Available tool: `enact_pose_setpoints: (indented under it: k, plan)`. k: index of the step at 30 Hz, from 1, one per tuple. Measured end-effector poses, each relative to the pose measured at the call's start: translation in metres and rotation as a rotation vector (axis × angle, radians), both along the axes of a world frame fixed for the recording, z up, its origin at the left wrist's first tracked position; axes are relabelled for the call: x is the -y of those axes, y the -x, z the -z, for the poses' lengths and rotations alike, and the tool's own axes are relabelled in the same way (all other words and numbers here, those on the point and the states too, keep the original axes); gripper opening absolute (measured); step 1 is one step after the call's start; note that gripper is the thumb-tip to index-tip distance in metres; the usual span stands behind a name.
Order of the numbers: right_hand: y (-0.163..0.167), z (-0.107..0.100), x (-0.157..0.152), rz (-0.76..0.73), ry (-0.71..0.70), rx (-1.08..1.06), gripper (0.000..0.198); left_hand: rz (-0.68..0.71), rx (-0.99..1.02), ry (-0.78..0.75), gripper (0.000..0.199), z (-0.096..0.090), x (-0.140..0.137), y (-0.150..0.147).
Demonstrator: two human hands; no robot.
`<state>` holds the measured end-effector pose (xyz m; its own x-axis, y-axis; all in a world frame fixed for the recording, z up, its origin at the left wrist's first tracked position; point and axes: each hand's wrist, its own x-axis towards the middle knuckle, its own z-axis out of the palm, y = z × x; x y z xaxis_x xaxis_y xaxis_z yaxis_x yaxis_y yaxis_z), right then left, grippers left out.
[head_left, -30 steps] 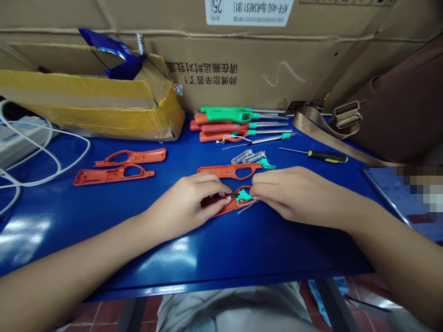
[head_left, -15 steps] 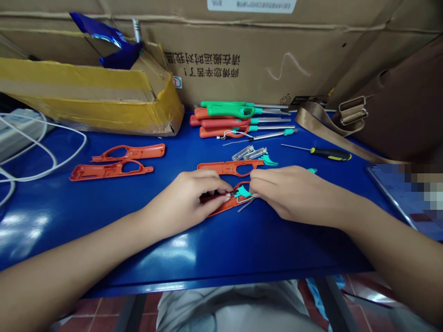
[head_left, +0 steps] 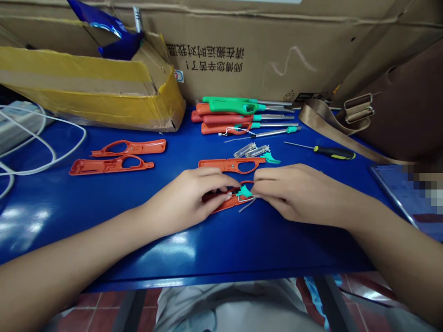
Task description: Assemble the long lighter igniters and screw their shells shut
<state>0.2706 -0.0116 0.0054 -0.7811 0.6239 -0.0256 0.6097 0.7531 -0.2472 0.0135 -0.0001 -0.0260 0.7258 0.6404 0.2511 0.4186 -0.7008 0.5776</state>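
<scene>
Cables (head_left: 85,134), white and looped, sprawl across the left end of the blue tabletop (head_left: 263,249). Beside them lie two orange shell pieces (head_left: 145,147), one behind the other, with a yellow-taped cardboard box (head_left: 114,113) standing beyond. Next comes the person's left hand (head_left: 194,193), thumb and forefinger drawn narrow and holding an orange half-shell (head_left: 228,203) that lies on the tabletop between the two hands. A teal trigger (head_left: 245,191) sits in it, just right of those fingertips, a pale wire curving below. Just behind rests another orange half (head_left: 214,163), a pair of clear capsules (head_left: 258,151) near it, and, further back, a pile of red, orange and green lighters (head_left: 238,119). From the right, the right hand (head_left: 287,191) meets the right end of the half-shell, fingers folded close together; I can't tell whether they grip anything. Past that hand I see a black-and-yellow screwdriver (head_left: 334,152), a brown strap (head_left: 325,121) behind it, and a flat device (head_left: 401,193) at the far right.
</scene>
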Motion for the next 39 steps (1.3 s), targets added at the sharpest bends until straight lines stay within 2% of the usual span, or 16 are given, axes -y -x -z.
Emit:
enact_pose_setpoints:
  k: [4, 7, 11, 17, 20, 22, 27, 31, 33, 36, 39]
  plan:
    - [0.000, 0.000, -0.001, 0.129, 0.152, -0.175, 0.020, 0.063, -0.065, -0.084, 0.031, 0.000, -0.001, 0.001]
    - [0.000, 0.000, -0.002, 0.173, 0.229, -0.258, 0.019, 0.086, -0.099, -0.131, 0.035, -0.001, -0.002, 0.002]
    - [0.001, 0.003, -0.003, 0.205, 0.221, -0.278, 0.018, 0.118, -0.112, -0.191, 0.034, -0.004, -0.002, 0.002]
    - [0.006, 0.012, -0.006, 0.252, 0.229, -0.340, 0.014, 0.253, -0.146, -0.269, 0.037, -0.005, -0.002, 0.004]
    - [0.007, 0.010, -0.005, 0.248, 0.195, -0.354, 0.010, 0.264, -0.197, -0.292, 0.041, -0.005, -0.003, 0.006]
    - [0.006, 0.006, -0.002, 0.209, 0.175, -0.333, 0.006, 0.254, -0.231, -0.298, 0.043, -0.006, -0.004, 0.007]
    - [0.003, -0.001, 0.003, 0.185, 0.171, -0.185, 0.021, 0.232, -0.221, -0.216, 0.039, -0.009, -0.006, 0.008]
    - [0.001, 0.005, 0.001, 0.065, 0.126, -0.090, 0.003, 0.221, -0.176, -0.132, 0.035, -0.007, -0.007, 0.009]
    - [0.001, 0.007, 0.000, 0.043, 0.113, -0.089, 0.008, 0.214, -0.171, -0.116, 0.032, -0.005, -0.007, 0.009]
    - [0.001, 0.005, -0.001, 0.064, 0.150, -0.161, 0.006, 0.213, -0.187, -0.108, 0.031, -0.004, -0.008, 0.009]
    - [0.000, 0.001, -0.003, 0.153, 0.214, -0.241, 0.004, 0.229, -0.190, -0.137, 0.028, -0.004, -0.008, 0.008]
